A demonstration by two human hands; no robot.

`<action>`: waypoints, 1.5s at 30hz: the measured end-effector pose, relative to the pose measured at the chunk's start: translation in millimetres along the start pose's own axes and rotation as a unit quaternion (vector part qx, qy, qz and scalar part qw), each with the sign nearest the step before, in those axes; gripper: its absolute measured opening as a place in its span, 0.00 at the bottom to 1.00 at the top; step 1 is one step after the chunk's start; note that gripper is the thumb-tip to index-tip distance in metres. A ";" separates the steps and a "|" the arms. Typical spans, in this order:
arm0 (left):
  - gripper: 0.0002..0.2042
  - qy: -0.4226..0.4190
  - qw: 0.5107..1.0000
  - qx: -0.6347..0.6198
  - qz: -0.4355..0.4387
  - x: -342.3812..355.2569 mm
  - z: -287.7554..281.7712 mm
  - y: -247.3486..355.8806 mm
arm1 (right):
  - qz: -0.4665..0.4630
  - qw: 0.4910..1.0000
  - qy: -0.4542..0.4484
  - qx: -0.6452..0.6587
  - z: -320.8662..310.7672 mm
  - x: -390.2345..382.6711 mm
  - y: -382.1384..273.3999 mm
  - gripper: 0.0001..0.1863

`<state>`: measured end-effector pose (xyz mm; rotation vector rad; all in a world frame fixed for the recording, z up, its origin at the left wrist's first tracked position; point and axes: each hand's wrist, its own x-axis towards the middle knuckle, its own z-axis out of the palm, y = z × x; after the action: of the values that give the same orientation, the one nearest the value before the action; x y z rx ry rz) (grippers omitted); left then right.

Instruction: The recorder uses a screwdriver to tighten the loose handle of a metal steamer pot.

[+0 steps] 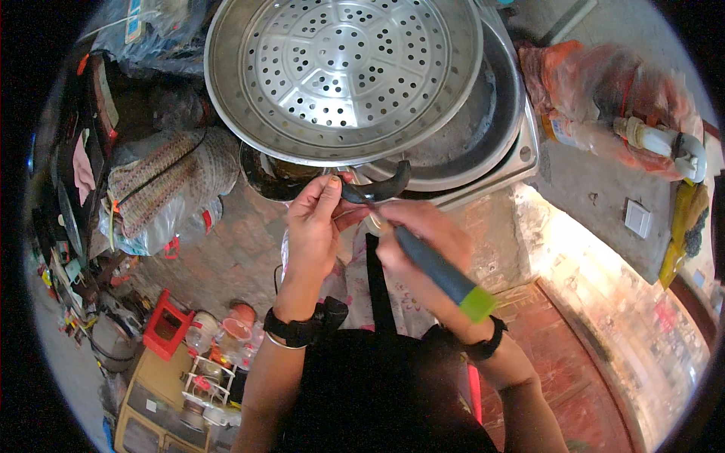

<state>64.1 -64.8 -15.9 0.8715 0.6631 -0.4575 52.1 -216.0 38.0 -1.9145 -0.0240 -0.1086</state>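
Note:
My left hand pinches a black curved handle between thumb and fingers, just below the rim of a perforated steel steamer pan. Whether the handle is joined to the pan I cannot tell. A screwdriver with a grey grip and green end is in my right hand, slanting up and left. Its front end meets the black handle near my left fingertips. The tip itself is blurred and partly hidden by my fingers.
Behind the steamer pan lies a wide dark-rimmed metal basin on a steel stove-like surface. Left of it sits a dark pan. Woven bags crowd the left; a red stool stands lower left. A white pipe is at right.

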 end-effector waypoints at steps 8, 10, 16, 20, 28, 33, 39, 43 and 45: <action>0.08 -0.006 0.998 0.055 0.015 -1.1 3.4 6.7 | -0.023 0.996 0.075 -0.049 -26.0 -17.7 23.1 0.12; 0.09 -0.015 0.998 0.057 0.020 -0.4 2.5 5.1 | -0.022 0.995 0.093 -0.042 -26.6 -19.8 20.7 0.13; 0.09 -0.016 0.995 0.094 0.012 1.8 5.1 1.5 | -0.042 0.992 0.065 -0.099 -34.3 -12.0 18.4 0.14; 0.09 -0.003 0.997 0.081 0.020 -0.1 9.5 0.4 | -0.084 0.994 -0.016 -0.066 -19.5 -20.8 18.5 0.14; 0.09 -0.013 0.998 0.057 0.021 -0.6 14.5 -3.3 | -0.082 0.990 -0.011 -0.111 -12.8 -21.0 6.4 0.16; 0.09 -0.026 0.997 0.072 0.001 0.6 13.5 -3.2 | -0.041 0.992 -0.006 -0.122 -15.8 -25.0 11.3 0.16; 0.08 -0.020 0.998 0.063 -0.001 -1.4 17.0 -2.5 | -0.086 0.986 0.000 -0.142 -3.9 -24.7 4.0 0.19; 0.08 -0.025 0.997 0.064 -0.020 0.2 17.4 -4.3 | -0.078 0.982 0.106 -0.137 -16.5 -30.5 24.8 0.18; 0.08 -0.021 0.997 0.074 -0.019 -1.0 16.5 -2.4 | -0.076 0.982 0.036 -0.167 -9.9 -40.7 17.7 0.17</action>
<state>67.6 -79.5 -8.8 0.9888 0.6129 -0.5626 12.2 -229.9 21.2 -2.2419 -0.1089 -0.3015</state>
